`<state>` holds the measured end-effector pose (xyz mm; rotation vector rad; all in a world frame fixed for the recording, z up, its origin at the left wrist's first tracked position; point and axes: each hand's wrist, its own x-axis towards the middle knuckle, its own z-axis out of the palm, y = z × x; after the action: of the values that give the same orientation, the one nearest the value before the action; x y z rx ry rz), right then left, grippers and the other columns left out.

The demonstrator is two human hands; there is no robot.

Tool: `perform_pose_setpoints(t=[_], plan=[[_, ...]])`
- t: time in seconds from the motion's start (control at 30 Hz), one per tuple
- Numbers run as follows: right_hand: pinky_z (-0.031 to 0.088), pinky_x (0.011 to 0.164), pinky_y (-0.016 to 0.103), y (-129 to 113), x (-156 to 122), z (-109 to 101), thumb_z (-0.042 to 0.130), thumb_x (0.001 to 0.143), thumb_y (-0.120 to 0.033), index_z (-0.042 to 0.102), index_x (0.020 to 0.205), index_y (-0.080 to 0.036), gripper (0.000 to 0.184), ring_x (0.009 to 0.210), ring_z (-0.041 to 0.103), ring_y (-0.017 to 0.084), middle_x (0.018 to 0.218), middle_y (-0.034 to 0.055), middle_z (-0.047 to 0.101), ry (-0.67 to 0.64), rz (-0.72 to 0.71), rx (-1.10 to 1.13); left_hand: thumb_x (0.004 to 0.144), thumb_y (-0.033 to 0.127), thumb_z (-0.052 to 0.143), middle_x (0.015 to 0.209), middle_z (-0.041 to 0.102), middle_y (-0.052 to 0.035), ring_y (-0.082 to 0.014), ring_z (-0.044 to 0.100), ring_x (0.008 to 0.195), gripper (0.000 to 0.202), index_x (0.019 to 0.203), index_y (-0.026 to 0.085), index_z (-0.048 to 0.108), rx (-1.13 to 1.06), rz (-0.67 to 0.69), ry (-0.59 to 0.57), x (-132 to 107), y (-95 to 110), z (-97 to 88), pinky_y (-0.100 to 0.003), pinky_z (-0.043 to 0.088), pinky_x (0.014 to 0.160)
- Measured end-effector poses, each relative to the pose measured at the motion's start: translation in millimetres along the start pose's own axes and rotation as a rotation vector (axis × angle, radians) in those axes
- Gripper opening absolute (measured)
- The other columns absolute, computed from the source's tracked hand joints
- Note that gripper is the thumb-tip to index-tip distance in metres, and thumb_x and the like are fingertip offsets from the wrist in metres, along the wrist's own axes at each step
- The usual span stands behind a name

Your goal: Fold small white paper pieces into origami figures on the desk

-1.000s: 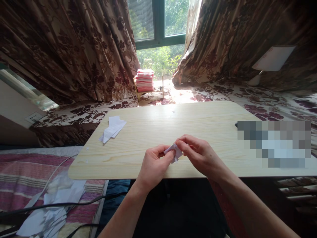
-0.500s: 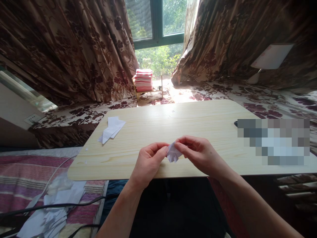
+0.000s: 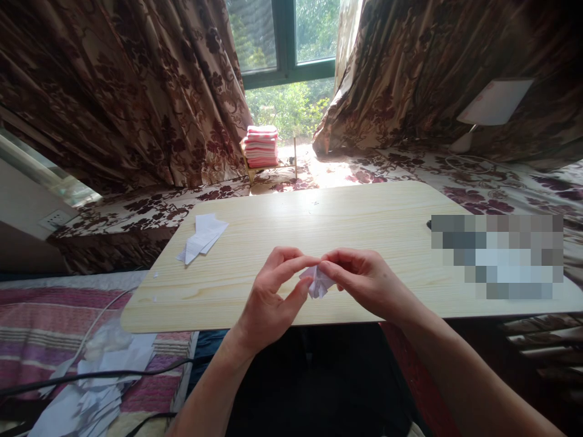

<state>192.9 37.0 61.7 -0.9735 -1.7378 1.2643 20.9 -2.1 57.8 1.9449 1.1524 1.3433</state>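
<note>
View: head camera, looking forward and down.
Folded paper [image 3: 319, 285]: small, white, creased into several points; held up between the two hands, above the near edge of the pale wood-grain surface [image 3: 364, 224].
Right hand [image 3: 359, 276]: closed in a pinch, thumb and forefinger on the paper's upper right part.
Left hand [image 3: 273, 297]: thumb and forefinger parted, thumb tip at the paper's left side, forefinger reaching over its top to the right fingertips; whether it grips, I cannot tell.
Paper sheets [image 3: 204, 238]: overlapping at the far left of the surface, well apart from the hands.
Scraps [image 3: 155, 275]: tiny, white, near the left edge.
Bed [image 3: 155, 358]: striped cover, left of the surface, with loose papers [image 3: 98, 400] heaped on it and a black cable [image 3: 150, 371] crossing above them.
Window side: folded pink-and-white cloths [image 3: 260, 147] stacked on a small stand; a white-shaded lamp [image 3: 496, 103] farther right.
</note>
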Motion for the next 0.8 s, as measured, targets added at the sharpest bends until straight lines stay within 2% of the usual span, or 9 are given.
perform_pose_setpoints(t=[0.07,0.13,0.37,0.6,0.8], plan=[[0.046,0.054,0.024,-1,0,0,0.06,0.083,-0.034,0.068,0.075,-0.014,0.022,0.062,0.06,0.014,0.068,0.0036,0.068,-0.006,0.002,0.005,0.084,0.006,0.055,0.098,0.055,-0.0052,-0.0162,0.055,0.096,0.029,0.105,0.022,0.067,0.055,0.1,-0.085,3,0,-6.7,-0.03,0.045,0.087],[0.047,0.054,0.025,-2,0,0,0.061,0.083,-0.034,0.068,0.075,-0.015,0.022,0.063,0.06,0.015,0.068,0.0036,0.068,-0.014,0.005,0.016,0.084,0.004,0.054,0.097,0.055,-0.0057,-0.0162,0.055,0.095,0.029,0.103,0.021,0.067,0.096,0.145,-0.132,6,0,-12.6,-0.031,0.046,0.086],[0.046,0.054,0.023,-5,1,1,0.059,0.084,-0.032,0.069,0.076,-0.015,0.021,0.063,0.062,0.014,0.069,0.0028,0.069,-0.045,0.022,0.005,0.083,0.006,0.057,0.096,0.058,-0.0071,-0.0168,0.057,0.093,0.021,0.097,0.018,0.066,0.14,0.163,-0.161,11,-3,-20.8,-0.031,0.048,0.083],[0.046,0.053,0.023,-3,1,2,0.059,0.084,-0.032,0.069,0.077,-0.015,0.022,0.062,0.061,0.014,0.067,0.0026,0.068,-0.059,0.006,0.0,0.084,0.009,0.057,0.094,0.059,-0.0073,-0.0166,0.059,0.09,0.012,0.091,0.015,0.064,0.062,0.065,-0.146,10,-3,-15.7,-0.029,0.048,0.082],[0.046,0.054,0.024,0,1,2,0.058,0.085,-0.032,0.071,0.08,-0.014,0.023,0.063,0.06,0.014,0.069,0.0035,0.068,-0.07,0.007,0.009,0.085,0.014,0.056,0.087,0.065,-0.0051,-0.0168,0.061,0.085,0.008,0.087,0.016,0.064,0.0,-0.146,-0.107,8,-1,-8.4,-0.028,0.047,0.08]])
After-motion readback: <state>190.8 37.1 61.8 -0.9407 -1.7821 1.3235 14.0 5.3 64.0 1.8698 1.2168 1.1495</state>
